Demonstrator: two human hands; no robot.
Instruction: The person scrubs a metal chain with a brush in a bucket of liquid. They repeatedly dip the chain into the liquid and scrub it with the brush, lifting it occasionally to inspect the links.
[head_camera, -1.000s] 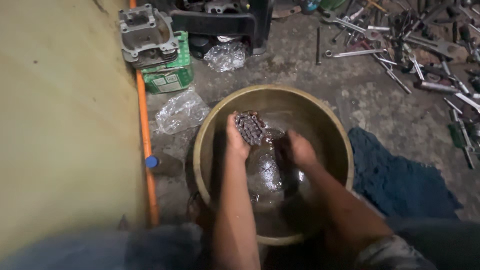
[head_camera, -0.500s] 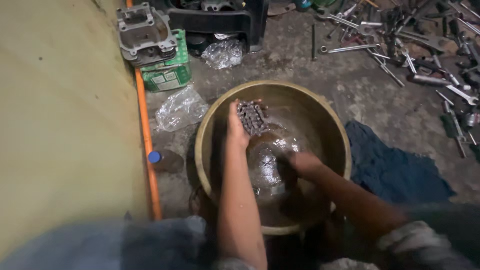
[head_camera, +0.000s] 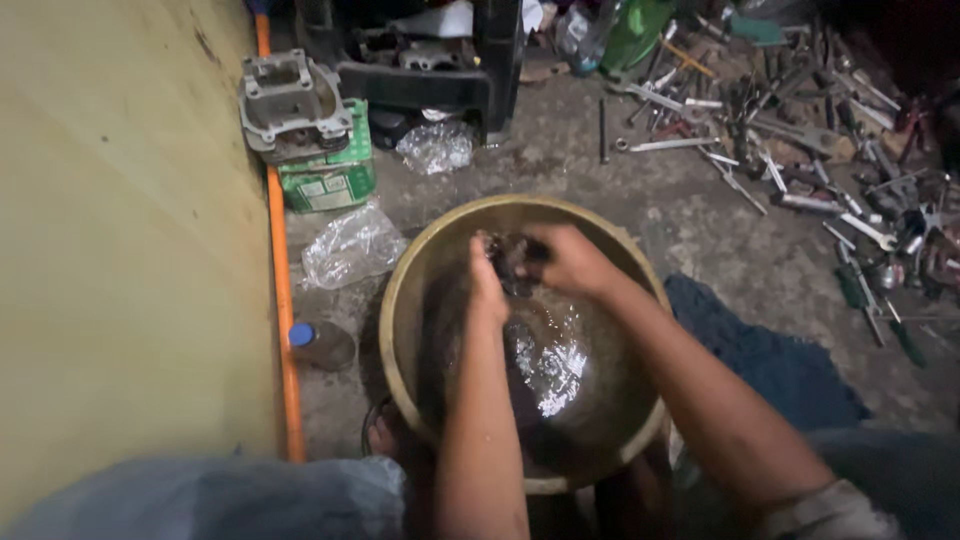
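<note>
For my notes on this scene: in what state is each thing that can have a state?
Left hand: holds the bunched chain.
Right hand: on the chain too.
Chain: bunched, above the liquid.
Basin: holds dark, shiny liquid.
Blue cloth: crumpled on the floor.
Plastic bag: crumpled.

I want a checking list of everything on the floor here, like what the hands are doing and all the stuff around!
Surface: rough grey concrete floor, stained and dusty.
Job's things: a bunched metal chain held over a round brass-coloured basin of dark, shiny liquid.
Clutter: spanners and other hand tools spread at upper right; two crumpled clear plastic bags; a blue cloth; a small blue-capped bottle.
Grippers: left hand and right hand meet on the chain, both closed around it.
Cables: nothing seen.
Surroundings: yellow wall with an orange pipe along its foot; a metal engine part on a green box; a dark crate behind.
</note>
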